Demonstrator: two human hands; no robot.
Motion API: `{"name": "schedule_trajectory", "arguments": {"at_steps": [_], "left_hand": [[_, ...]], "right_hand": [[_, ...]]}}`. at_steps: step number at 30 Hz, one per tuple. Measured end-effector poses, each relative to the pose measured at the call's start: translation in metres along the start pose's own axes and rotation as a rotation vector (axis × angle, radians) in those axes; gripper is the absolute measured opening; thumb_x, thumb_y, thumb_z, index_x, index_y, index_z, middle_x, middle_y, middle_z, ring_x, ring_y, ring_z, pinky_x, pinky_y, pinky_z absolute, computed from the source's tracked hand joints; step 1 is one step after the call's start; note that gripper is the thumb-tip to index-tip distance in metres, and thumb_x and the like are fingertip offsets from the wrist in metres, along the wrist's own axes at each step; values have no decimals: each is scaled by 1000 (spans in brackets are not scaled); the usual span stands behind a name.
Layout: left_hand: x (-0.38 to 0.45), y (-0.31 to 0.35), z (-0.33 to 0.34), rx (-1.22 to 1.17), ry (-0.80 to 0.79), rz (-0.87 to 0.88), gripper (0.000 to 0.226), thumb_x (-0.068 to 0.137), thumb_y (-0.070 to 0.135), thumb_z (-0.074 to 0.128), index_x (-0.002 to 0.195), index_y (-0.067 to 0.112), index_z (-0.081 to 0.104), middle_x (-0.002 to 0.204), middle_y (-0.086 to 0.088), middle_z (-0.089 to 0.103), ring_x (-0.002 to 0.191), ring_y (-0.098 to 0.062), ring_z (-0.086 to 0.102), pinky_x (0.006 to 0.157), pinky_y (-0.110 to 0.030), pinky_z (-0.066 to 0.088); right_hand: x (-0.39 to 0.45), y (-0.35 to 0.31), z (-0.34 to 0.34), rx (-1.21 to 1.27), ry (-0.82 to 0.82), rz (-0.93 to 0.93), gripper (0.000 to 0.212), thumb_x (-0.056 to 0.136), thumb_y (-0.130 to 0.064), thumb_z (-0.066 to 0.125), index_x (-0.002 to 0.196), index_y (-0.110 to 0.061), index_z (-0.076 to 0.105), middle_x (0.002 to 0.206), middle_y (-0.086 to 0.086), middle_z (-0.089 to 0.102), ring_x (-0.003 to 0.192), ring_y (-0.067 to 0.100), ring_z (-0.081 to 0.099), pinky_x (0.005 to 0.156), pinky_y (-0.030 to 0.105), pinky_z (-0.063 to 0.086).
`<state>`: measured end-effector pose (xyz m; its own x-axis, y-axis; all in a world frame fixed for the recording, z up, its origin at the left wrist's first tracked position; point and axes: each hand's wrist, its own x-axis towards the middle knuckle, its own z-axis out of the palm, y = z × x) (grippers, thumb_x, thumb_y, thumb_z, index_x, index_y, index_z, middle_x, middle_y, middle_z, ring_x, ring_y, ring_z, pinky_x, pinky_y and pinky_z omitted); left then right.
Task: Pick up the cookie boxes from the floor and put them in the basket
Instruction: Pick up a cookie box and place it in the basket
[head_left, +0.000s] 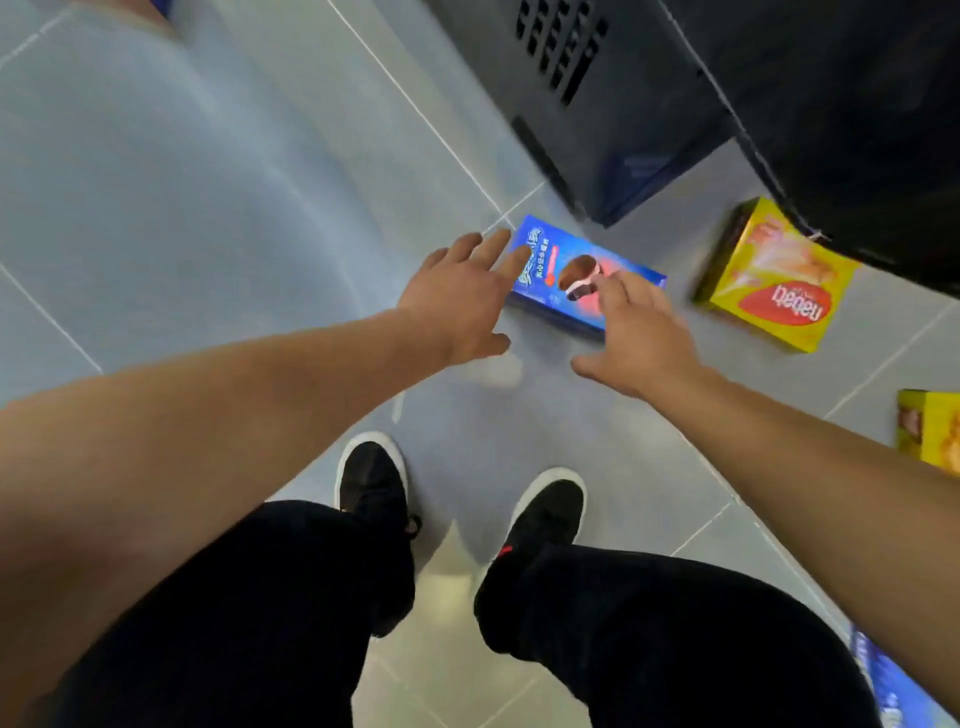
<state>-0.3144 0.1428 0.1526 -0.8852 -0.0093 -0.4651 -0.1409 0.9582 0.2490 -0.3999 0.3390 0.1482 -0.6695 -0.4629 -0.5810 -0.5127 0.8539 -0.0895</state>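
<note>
The blue cookie box (571, 280) lies flat on the floor between both spread hands, likely framed for a two-handed lift: the left hand (457, 306) is wide open, fingertips seemingly brushing its near end through blur, the right hand (639, 338) wide over its other end, holding nothing.

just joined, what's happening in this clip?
A person stands over the tiled floor, reaching down with both hands toward a blue cookie box lying flat there. The left hand and right hand are open, fingers spread on either side of it, no grip yet. A yellow box lies to the right, another yellow box at the frame edge. The dark basket sits just beyond.
</note>
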Motion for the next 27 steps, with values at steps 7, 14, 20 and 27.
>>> {"name": "schedule_trajectory", "arguments": {"at_steps": [7, 14, 20, 27], "left_hand": [[110, -15, 95, 151, 106, 144, 112, 69, 53, 72, 153, 24, 3, 161, -8, 2, 147, -33, 4, 117, -46, 18], [148, -21, 128, 187, 169, 197, 114, 67, 53, 73, 152, 24, 1, 160, -11, -1, 147, -35, -4, 119, -47, 15], [161, -29, 108, 106, 154, 188, 114, 66, 41, 80, 152, 26, 6, 159, -8, 6, 144, -32, 10, 109, -46, 32], [132, -44, 94, -20, 135, 148, 112, 56, 46, 81, 147, 18, 22, 142, -13, 32, 135, -32, 27, 107, -45, 38]], "right_hand": [[92, 46, 79, -36, 68, 63, 130, 53, -57, 81, 152, -27, 2, 157, 5, 11, 143, 33, 16, 116, 45, 21], [116, 60, 109, -72, 209, 61, 127, 57, -53, 82, 152, -25, 2, 154, 10, 16, 143, 35, 14, 116, 49, 18], [118, 52, 105, -65, 214, 55, 124, 57, -52, 83, 150, -19, 9, 143, 13, 27, 133, 36, 27, 112, 48, 23], [111, 34, 81, -85, 164, -51, 116, 56, -48, 83, 148, -21, 17, 141, 12, 30, 131, 35, 31, 112, 47, 26]]}}
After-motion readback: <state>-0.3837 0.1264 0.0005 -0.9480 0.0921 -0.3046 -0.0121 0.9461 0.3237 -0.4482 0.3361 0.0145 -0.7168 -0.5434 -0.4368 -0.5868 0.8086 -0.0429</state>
